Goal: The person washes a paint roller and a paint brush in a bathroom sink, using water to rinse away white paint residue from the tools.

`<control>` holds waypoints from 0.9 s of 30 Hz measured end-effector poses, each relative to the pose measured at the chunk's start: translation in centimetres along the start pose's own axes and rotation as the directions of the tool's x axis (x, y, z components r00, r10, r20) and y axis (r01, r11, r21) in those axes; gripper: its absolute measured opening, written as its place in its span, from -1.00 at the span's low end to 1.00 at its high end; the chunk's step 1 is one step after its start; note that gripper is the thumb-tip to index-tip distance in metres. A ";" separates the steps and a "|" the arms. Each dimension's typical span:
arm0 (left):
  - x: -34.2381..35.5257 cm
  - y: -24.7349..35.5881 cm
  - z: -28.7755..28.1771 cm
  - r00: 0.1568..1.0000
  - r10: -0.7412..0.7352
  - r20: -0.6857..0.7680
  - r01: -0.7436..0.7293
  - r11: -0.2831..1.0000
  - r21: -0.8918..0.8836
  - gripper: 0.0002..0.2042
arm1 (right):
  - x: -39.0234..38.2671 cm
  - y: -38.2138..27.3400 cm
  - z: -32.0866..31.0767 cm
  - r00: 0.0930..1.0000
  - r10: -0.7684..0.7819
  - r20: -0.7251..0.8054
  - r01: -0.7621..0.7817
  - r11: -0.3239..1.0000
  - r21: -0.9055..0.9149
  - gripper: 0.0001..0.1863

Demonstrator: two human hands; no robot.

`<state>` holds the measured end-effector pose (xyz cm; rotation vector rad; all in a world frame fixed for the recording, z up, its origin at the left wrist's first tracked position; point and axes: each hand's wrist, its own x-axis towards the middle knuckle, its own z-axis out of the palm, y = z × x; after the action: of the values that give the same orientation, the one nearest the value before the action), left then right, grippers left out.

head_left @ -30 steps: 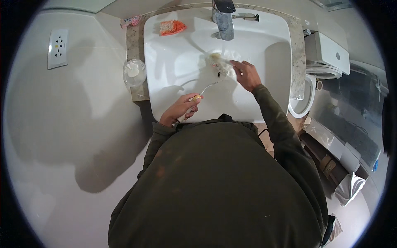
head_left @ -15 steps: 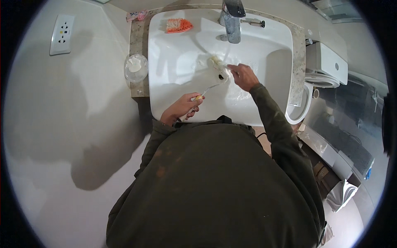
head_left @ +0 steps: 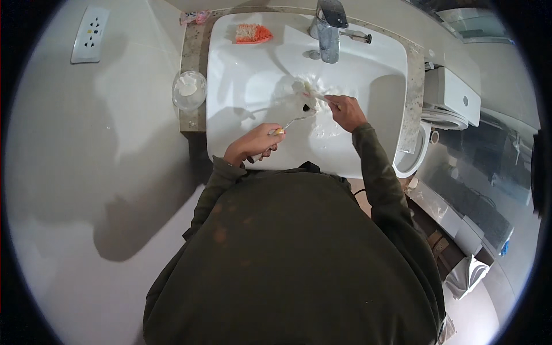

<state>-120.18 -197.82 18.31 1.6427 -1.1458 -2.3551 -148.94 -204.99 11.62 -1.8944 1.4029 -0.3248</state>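
Note:
My left hand [head_left: 257, 141] is closed round the handle [head_left: 253, 158] of a tool with a bent metal rod [head_left: 296, 118]. The rod runs toward what looks like a small pale roller head [head_left: 308, 99] with a dark end, low in the white sink [head_left: 236, 86]. Closed on a pale, slim tool, probably a brush, my right hand [head_left: 345, 112] holds its tip against that head; exact contact is hard to make out. Wet splashes surround both tools below the chrome faucet [head_left: 329, 43].
An orange scrub brush [head_left: 253, 33] lies at the basin's back left. A clear bowl [head_left: 188, 91] and pink packet [head_left: 194, 17] rest on the speckled counter [head_left: 192, 121]. A toilet [head_left: 451, 95] stands right; a socket plate [head_left: 87, 34] is on the left wall.
The view has shifted slightly. My left hand has risen a little with its tool; my right hand's tool has moved slightly over the roller head, and white splashes have spread below it.

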 end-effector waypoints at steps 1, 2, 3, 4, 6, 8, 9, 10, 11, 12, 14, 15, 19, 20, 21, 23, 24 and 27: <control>0.0 -0.2 0.0 1.000 0.006 0.004 -0.006 1.000 -0.009 -0.66 | -0.3 0.1 -0.8 0.998 0.017 0.056 -0.017 1.000 0.000 -0.72; 0.3 -0.4 -0.2 1.000 0.014 0.013 -0.013 1.000 -0.016 -0.66 | -0.5 -0.1 -2.0 0.994 -0.022 0.106 0.027 0.999 -0.047 -0.74; 0.4 -0.6 -0.2 1.000 0.021 0.022 -0.021 1.000 -0.023 -0.66 | -0.5 -0.5 -2.6 0.997 0.001 0.082 0.001 0.999 -0.032 -0.74; 0.4 -0.6 -0.3 1.000 0.022 0.018 -0.022 1.000 -0.010 -0.66 | -0.3 -0.9 -3.3 0.998 0.021 0.053 -0.020 1.000 -0.019 -0.75; 0.4 -0.7 -0.3 1.000 0.022 0.010 -0.023 1.000 0.015 -0.66 | 0.3 -2.0 -4.1 1.000 -0.002 -0.001 0.002 1.000 0.000 -0.76; 0.2 0.3 0.0 1.000 0.012 0.008 -0.012 0.999 0.039 -0.66 | 1.1 -2.0 -3.0 0.999 -0.035 -0.013 0.035 0.999 0.031 -0.76; 0.1 0.7 0.1 1.000 0.005 0.007 -0.006 0.999 0.050 -0.66 | 1.2 -1.7 -2.3 0.999 -0.051 -0.018 0.052 0.998 0.046 -0.76; 0.1 0.7 0.0 1.000 0.014 0.002 -0.014 0.999 0.052 -0.67 | 1.1 -0.8 -1.6 1.000 -0.024 -0.020 0.025 1.000 0.018 -0.77; 0.3 0.3 0.1 1.000 0.020 -0.005 -0.020 0.999 0.050 -0.67 | 0.9 -0.4 -1.4 0.999 0.010 -0.043 -0.009 1.000 0.027 -0.77; 0.3 0.1 0.1 1.000 0.027 -0.010 -0.027 0.998 0.049 -0.67 | 0.6 0.0 -1.2 0.997 0.046 -0.067 -0.043 0.998 0.037 -0.77; 0.3 -0.1 0.1 1.000 0.006 -0.019 -0.005 0.999 0.042 -0.68 | 0.4 -0.9 -1.5 0.993 0.078 -0.092 -0.072 0.996 0.059 -0.77; 0.3 -0.2 0.0 1.000 -0.005 -0.023 0.006 0.999 0.039 -0.68 | 0.5 -1.3 -1.8 0.992 0.075 -0.097 -0.068 0.995 0.072 -0.77; 0.5 0.0 0.0 1.000 -0.016 0.007 0.016 1.000 0.026 -0.70 | 1.5 -0.4 -0.6 0.996 0.023 -0.083 -0.028 0.998 -0.055 -0.76; 0.5 -0.3 0.1 1.000 -0.010 -0.003 0.010 1.000 0.030 -0.70 | 1.4 -0.5 -0.7 0.995 0.033 -0.089 -0.039 0.997 -0.070 -0.76; 0.5 -0.3 0.1 1.000 -0.004 -0.012 0.005 0.999 0.032 -0.70 | 1.1 -0.5 -1.0 0.995 0.042 -0.095 -0.050 0.995 -0.085 -0.76; 0.5 -0.4 0.0 1.000 -0.015 -0.013 0.015 1.000 0.003 -0.71 | 1.2 -1.9 -2.0 0.996 0.020 -0.089 -0.027 0.996 -0.080 -0.76; 0.4 -0.5 0.1 1.000 -0.023 -0.009 0.023 1.000 -0.014 -0.71 | 1.4 -2.9 -2.3 0.996 0.000 -0.084 -0.005 0.998 -0.058 -0.76; 0.4 -0.6 0.0 1.000 0.011 -0.011 -0.011 1.000 0.007 -0.72 | 1.5 -1.9 -1.1 0.998 -0.005 -0.056 0.000 0.996 -0.088 -0.77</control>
<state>-120.14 -197.58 17.63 1.6449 -1.1598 -2.3350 -147.69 -206.54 13.36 -1.9719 1.4743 -0.3242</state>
